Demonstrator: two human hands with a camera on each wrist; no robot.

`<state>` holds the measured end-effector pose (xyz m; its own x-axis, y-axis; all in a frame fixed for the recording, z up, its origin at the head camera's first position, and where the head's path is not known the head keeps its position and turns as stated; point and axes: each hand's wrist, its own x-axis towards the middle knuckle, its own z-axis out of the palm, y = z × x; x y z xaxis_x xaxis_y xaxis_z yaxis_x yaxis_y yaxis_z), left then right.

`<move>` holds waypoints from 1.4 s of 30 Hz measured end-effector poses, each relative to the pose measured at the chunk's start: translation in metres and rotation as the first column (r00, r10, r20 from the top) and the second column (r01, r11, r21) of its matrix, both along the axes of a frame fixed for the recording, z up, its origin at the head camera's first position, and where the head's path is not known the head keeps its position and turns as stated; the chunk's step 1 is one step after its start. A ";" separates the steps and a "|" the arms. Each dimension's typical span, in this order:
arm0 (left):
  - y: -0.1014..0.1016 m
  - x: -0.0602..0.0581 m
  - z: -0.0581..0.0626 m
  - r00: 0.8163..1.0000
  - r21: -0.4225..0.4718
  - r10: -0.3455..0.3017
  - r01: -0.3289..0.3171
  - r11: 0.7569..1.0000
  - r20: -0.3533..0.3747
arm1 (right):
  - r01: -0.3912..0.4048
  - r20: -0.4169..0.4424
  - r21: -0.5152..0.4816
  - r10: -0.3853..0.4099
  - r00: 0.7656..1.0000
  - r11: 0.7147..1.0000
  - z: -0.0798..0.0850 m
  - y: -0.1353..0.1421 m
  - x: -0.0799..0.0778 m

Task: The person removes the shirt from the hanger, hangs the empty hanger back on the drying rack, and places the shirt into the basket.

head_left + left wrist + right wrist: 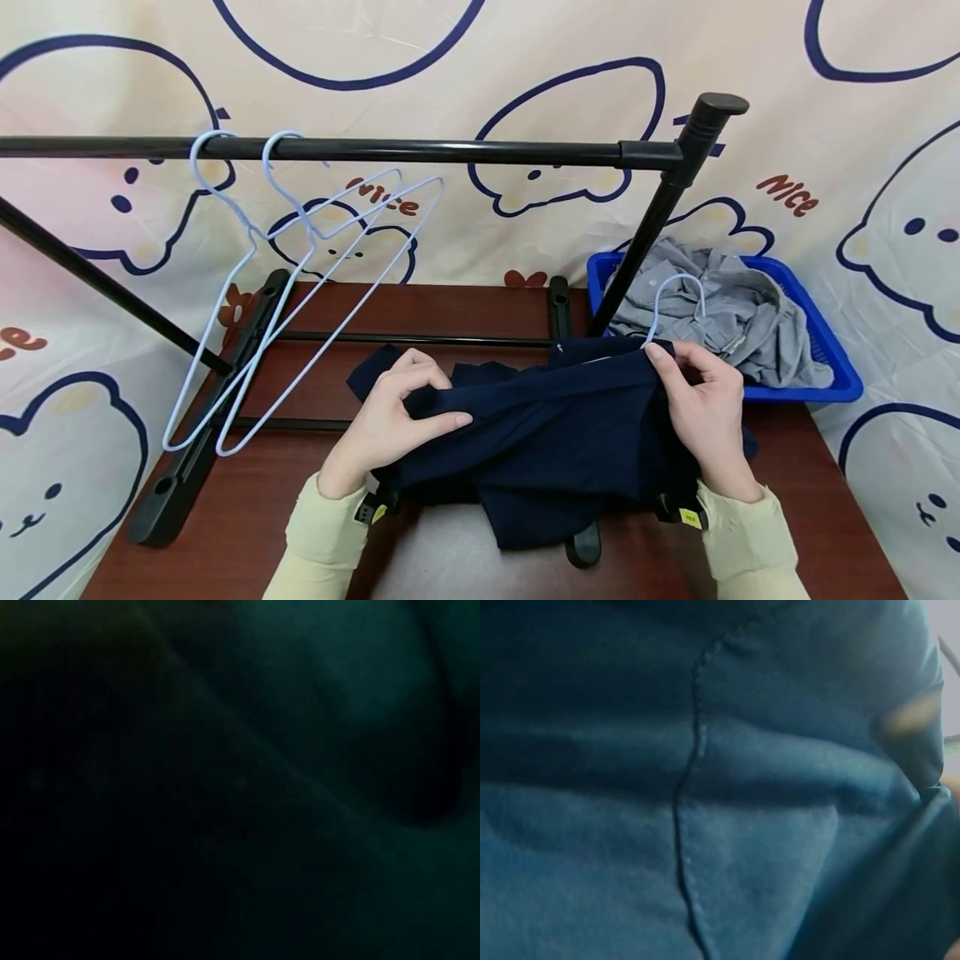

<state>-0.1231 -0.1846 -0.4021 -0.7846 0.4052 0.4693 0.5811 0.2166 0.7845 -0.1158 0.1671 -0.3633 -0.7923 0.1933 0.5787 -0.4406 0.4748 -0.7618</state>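
Note:
A navy garment (555,425) spreads between both hands over the table, bunched, with a folded band along its upper edge. My left hand (390,417) holds its left part, thumb along the front and fingertips hidden in the cloth. At the upper right corner my right hand (705,408) pinches the edge between thumb and fingers. A pale blue hanger hook (678,279) rises beside those fingers; the hanger's body is mostly hidden by the cloth. In the right wrist view, stitched navy cloth (757,855) fills most of the picture. The left wrist view is nearly black.
Two pale blue hangers (251,392) hang at the left from a black rail (450,150). The rack's post (637,242) slants up at the right. Behind it, a blue basket (840,375) holds grey clothing (720,308). A patterned curtain (555,33) backs the brown table (795,492).

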 end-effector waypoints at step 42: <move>0.026 -0.003 -0.011 0.931 0.161 0.232 -0.193 0.968 -0.281 | 0.159 0.035 -0.124 -0.156 0.987 0.979 -0.010 -0.002 -0.010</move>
